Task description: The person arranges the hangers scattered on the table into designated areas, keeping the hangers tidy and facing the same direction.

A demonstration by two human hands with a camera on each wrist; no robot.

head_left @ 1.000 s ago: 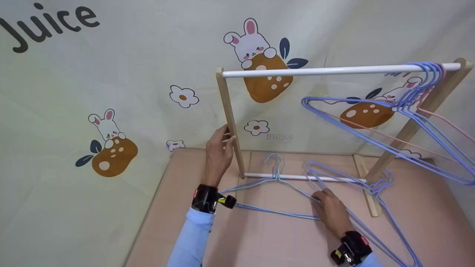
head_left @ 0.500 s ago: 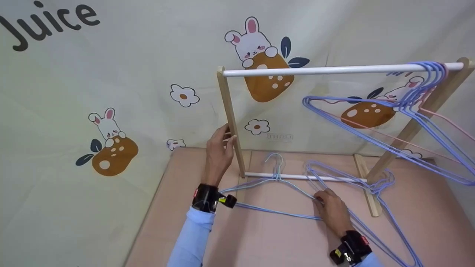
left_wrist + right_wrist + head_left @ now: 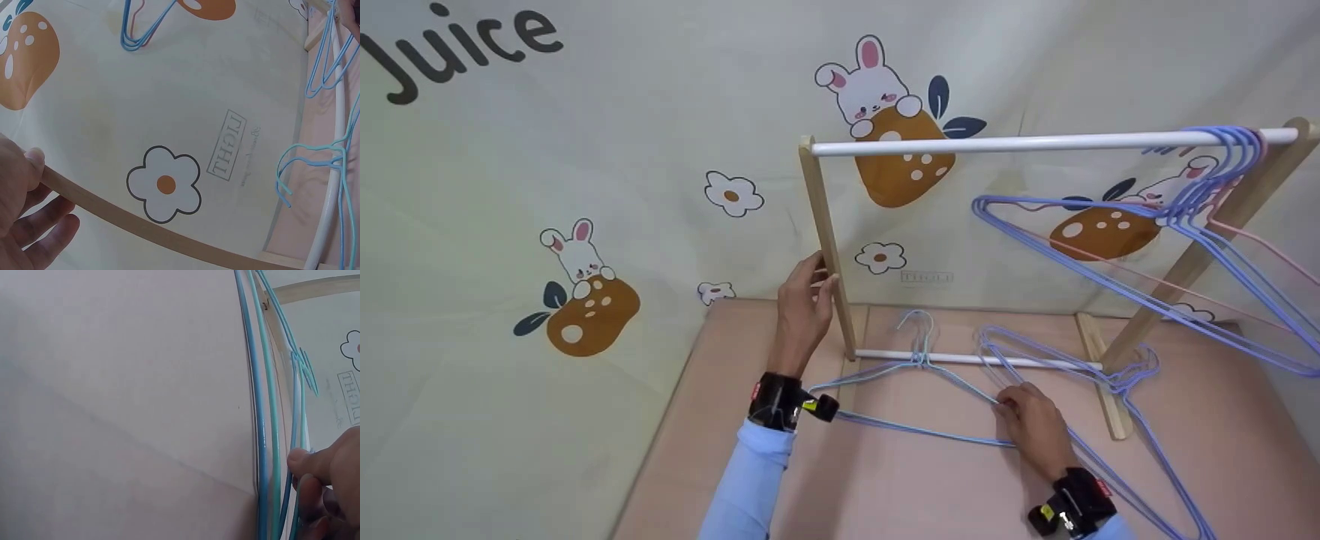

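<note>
My left hand [image 3: 802,315] holds the left wooden post [image 3: 819,210] of a small clothes rack, thumb on one side and fingers on the other. In the left wrist view the thumb presses the post [image 3: 129,222] while two fingers stick out past it. My right hand [image 3: 1035,431] pinches the right corner of a pair of wire hangers [image 3: 922,430], one blue and one teal. They lie together, hooks pointing at the wall, across the rack's lower bar [image 3: 960,358]. The right wrist view shows thumb and fingertips on the teal and blue wires [image 3: 274,439].
Several blue hangers and a pink one [image 3: 1110,201] hang at the right end of the white top rail [image 3: 997,142]. More blue-violet hangers [image 3: 1121,381] lie right of my right hand, overlapping the rack's wooden foot [image 3: 1110,409]. A printed cloth [image 3: 660,150] backs the pink table [image 3: 720,420].
My right hand has shifted very slightly to the right with the pinched hanger corner. The left hand stays on the post.
</note>
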